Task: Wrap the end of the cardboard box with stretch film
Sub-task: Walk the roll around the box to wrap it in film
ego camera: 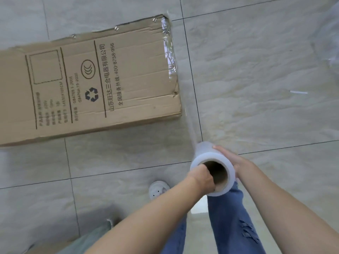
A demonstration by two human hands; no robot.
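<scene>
I'm standing on a pale grey tiled floor (256, 70) with dark grout lines, looking straight down, and the cardboard box (88, 85) is lying flat on it ahead and to my left, printed face up, its far right end already showing a shiny strip of film along the edge. A thin stretched band of stretch film (190, 125) is running from that end of the box down to the roll (207, 158) I'm holding up in front of me. My left hand (201, 178) is hooking into the near open end of the cardboard core, fingers tucked inside and out of sight. My right hand (229, 158) is lying along the roll's right side, fingers curving round it. Below, my jeans (229, 217) and one white shoe (157, 189) are showing.
</scene>
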